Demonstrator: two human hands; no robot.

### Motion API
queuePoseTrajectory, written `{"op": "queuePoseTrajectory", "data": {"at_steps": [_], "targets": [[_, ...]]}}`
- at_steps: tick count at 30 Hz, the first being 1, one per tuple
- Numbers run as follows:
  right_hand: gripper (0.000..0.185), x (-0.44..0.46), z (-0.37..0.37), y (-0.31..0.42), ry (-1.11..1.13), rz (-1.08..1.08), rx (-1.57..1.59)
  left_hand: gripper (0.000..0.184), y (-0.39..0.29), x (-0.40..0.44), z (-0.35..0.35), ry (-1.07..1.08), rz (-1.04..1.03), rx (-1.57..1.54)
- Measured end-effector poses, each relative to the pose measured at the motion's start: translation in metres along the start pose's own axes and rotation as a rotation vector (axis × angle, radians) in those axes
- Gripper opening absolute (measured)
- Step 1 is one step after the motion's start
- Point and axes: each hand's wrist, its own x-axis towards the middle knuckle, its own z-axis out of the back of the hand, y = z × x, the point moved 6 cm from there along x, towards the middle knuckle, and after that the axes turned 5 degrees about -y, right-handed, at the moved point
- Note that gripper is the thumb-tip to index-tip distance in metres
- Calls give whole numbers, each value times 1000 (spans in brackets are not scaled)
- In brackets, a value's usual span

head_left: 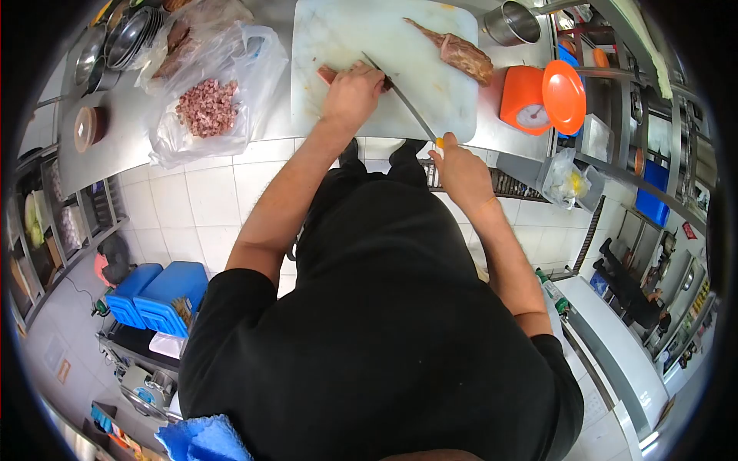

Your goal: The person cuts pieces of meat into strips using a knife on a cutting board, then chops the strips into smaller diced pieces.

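On the white cutting board [346, 27], my left hand [354, 94] presses down with curled fingers on a piece of meat [327, 74]. Part of that piece shows at the left of the fingers, and the rest lies beneath them. My right hand [465, 180] grips the yellow handle of a long knife [416, 113]. Its blade runs up and left across the board, passing close beside my left fingertips. A larger browned piece of meat [463, 58] with a thin tapering end rests at the board's upper right.
Left of the board, diced meat [207, 108] lies in a clear plastic bag [261, 65]. Stacked metal bowls [129, 38] and a lidded tub [90, 127] stand farther left. At right are an orange scale [524, 100] with an orange plate [564, 97] and a metal pot [512, 24].
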Motion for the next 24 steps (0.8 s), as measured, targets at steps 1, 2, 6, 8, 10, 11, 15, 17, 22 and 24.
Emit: {"op": "queuePoseTrajectory", "data": {"at_steps": [1,2,6,8,10,11,15,17,22,24], "targets": [[39,3,-6,-1,-1,-3,13,11,1,-2,-2,-8,-7,-12],[40,10,-14,-2,-6,-5,26,11,4,-1,-3,-20,-16,-22],[41,33,-45,-10,24,-45,92,9,6,1,-4,-17,3,-47],[41,49,-44,-2,31,-61,113,9,10,-1,-7,-13,2,-66],[40,67,-41,8,19,-47,138,10,11,-2,-8,12,45,-65],[40,80,-39,13,3,-20,155,10,11,-2,-7,25,64,-60],[38,103,-15,27,15,43,182,11,8,2,2,52,83,-79],[38,91,7,32,9,55,157,12,6,3,5,97,102,-74],[38,70,-2,30,37,10,117,10,10,1,0,67,100,-71],[38,77,-22,29,34,-22,123,10,12,-1,-2,66,77,-63]]}}
